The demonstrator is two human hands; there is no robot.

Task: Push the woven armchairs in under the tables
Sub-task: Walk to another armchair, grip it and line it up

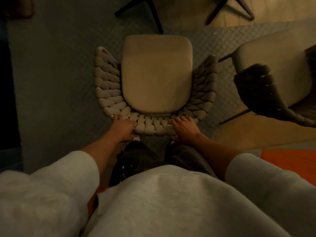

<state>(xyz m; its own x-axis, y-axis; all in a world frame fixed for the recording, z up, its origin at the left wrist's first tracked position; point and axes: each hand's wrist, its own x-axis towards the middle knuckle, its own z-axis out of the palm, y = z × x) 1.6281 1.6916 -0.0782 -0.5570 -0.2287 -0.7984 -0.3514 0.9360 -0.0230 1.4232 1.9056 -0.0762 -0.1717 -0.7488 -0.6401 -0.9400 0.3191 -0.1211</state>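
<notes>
Floor: dim room; a grey diamond-patterned rug (pixel 59 82) lies under the armchair, with wood floor (pixel 256 134) to its right.
Armchair: the pale woven armchair (pixel 156 74) stands straight ahead of the person, seat facing away; no bench top in view over it.
Hands: the left hand (pixel 122 125) and right hand (pixel 183 128) both grasp the armchair's back rim.
Ahead: dark legs (pixel 156 17) just beyond the armchair's front; whose, unclear.
Beside: a dark chair (pixel 253 79) near the armchair's right arm.
Risk: a skewed push could knock that arm into the dark chair or jam the front on the legs; the rug might ruck.
</notes>
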